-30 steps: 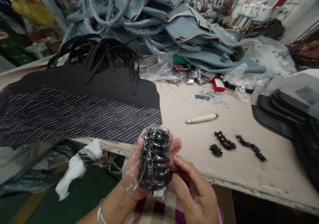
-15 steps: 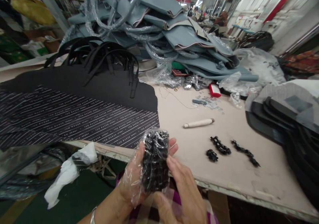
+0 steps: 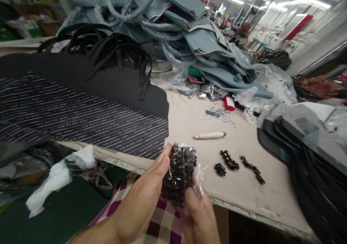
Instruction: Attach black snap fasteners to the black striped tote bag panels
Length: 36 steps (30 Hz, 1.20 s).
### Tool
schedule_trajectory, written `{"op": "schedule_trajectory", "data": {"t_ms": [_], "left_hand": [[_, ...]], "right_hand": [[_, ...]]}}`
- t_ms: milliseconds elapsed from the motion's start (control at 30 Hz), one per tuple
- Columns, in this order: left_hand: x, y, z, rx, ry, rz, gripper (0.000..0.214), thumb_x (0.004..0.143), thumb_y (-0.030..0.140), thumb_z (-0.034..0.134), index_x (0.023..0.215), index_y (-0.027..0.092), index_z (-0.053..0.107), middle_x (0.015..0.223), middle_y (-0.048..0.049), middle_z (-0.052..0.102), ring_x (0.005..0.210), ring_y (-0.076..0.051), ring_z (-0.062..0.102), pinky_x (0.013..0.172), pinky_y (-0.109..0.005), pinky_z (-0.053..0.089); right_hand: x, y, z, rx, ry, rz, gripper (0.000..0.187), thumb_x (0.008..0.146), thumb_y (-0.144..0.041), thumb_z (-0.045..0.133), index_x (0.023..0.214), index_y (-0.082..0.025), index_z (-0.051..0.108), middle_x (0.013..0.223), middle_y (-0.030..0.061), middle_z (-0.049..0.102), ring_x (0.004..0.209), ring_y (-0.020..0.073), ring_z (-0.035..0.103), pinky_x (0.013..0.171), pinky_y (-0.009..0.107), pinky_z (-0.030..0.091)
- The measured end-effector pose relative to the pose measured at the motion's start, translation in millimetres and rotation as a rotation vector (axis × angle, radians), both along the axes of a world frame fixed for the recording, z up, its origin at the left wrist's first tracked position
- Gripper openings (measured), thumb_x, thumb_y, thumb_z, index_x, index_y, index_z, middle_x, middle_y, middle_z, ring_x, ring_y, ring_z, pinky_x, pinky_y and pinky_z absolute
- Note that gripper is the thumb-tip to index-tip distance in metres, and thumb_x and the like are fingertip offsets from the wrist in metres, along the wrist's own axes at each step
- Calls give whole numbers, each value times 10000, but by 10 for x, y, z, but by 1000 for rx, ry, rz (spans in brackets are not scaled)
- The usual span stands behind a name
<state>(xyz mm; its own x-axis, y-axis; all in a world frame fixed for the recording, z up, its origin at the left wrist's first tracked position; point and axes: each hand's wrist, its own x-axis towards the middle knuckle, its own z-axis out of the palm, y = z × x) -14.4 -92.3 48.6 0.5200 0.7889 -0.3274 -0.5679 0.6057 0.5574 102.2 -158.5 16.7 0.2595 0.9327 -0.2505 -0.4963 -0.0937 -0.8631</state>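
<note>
While both hands are closed around it, the clear plastic packet of black parts (image 3: 180,175) sits at the lower centre of the frame, tilted slightly and held up in front of the table edge. The left hand (image 3: 148,191) grasps its left side, the thumb laid along the film near the top; the right hand (image 3: 199,215) grips the lower right edge, fingers curled and somewhat blurred, with loose film bulging out above them. Purple-and-cream checked cloth (image 3: 159,226) shows beneath, at the bottom of the frame. Right of centre on the pale tabletop (image 3: 276,208) lie three loose black pieces apart from one another — a compact cluster (image 3: 220,170), a short linked strip (image 3: 229,160) and a longer linked strip (image 3: 252,170) slanting down to the right. Above them rests a white pen-shaped tool (image 3: 209,136), and farther up a dark flat bar (image 3: 212,113) lies among small clear pieces near a red case (image 3: 229,103) with a white face. Black bag panels with a striped, TED BAKER-lettered lower part (image 3: 108,117) spread over the left of the frame, blue-grey bag pieces (image 3: 214,48) heap up across the top centre, and curved black panels (image 3: 311,171) are stacked at the right edge
</note>
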Motion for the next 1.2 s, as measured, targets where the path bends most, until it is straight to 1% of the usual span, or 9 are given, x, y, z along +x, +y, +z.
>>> {"op": "schedule_trajectory", "data": {"t_ms": [67, 133, 333, 500, 600, 667, 867, 967, 1200], "left_hand": [[10, 22, 111, -54, 2, 15, 482, 950, 374, 546, 1395, 190, 527, 1555, -47, 368, 1499, -219, 113, 1237, -401, -11], [2, 42, 170, -87, -44, 13, 478, 935, 379, 567, 1369, 178, 557, 1545, -66, 387, 1493, -237, 159, 1239, -420, 19], [-47, 71, 136, -75, -61, -9, 446, 966, 347, 502, 1374, 177, 553, 1528, -77, 421, 1461, -256, 272, 1241, -437, 93], [-45, 80, 138, -86, -21, 14, 463, 925, 383, 580, 1337, 172, 591, 1496, -85, 470, 1448, -258, 304, 1237, -415, 137], [-39, 82, 122, -50, 47, -9, 484, 860, 290, 683, 1331, 220, 596, 1508, -53, 458, 1449, -237, 305, 1236, -402, 130], [-32, 82, 93, -11, 101, -42, 559, 823, 212, 719, 1357, 271, 565, 1536, -22, 418, 1459, -225, 283, 1237, -403, 112], [-1, 59, 14, 148, 164, -75, 679, 790, 99, 719, 1384, 359, 519, 1556, 38, 380, 1465, -190, 264, 1228, -358, 166], [10, 49, 16, 174, 202, -75, 709, 779, 66, 696, 1393, 367, 507, 1554, 48, 382, 1458, -181, 279, 1221, -340, 195], [19, 17, 12, 251, 398, -69, 812, 767, 106, 685, 1483, 335, 377, 1559, 34, 370, 1451, -185, 293, 1221, -335, 194]], "right_hand": [[83, -37, -34, -63, 57, -6, 452, 907, -481, 589, 1315, -286, 607, 1277, 90, 672, 1192, 288, 620, 1016, 532, 486], [148, -47, -39, -77, 79, -1, 424, 936, -481, 533, 1299, -283, 626, 1255, 98, 683, 1181, 294, 627, 1002, 555, 490], [152, 53, 77, 31, 224, 50, 392, 956, -456, 481, 1275, -303, 650, 1230, 89, 699, 1141, 285, 655, 972, 549, 517], [111, 65, 95, 19, 264, -7, 368, 954, -423, 503, 1254, -287, 666, 1266, 88, 680, 1159, 286, 645, 973, 534, 521], [116, 48, 67, 11, 260, -17, 358, 937, -410, 538, 1243, -281, 673, 1305, 84, 656, 1155, 283, 647, 983, 527, 514], [121, 43, 53, 5, 257, -17, 357, 922, -421, 562, 1226, -280, 684, 1293, 80, 664, 1139, 282, 655, 982, 521, 515], [99, 52, 85, -110, 359, -65, 333, 861, -436, 658, 1150, -284, 726, 1243, 63, 697, 1115, 262, 660, 1044, 482, 463], [89, 49, 100, -129, 418, -71, 344, 835, -431, 693, 1146, -288, 729, 1233, 60, 703, 1134, 253, 648, 1072, 462, 435], [115, 39, 35, -146, 444, -80, 345, 832, -421, 703, 1154, -298, 723, 1212, 54, 714, 1110, 244, 659, 1087, 467, 414]]}}
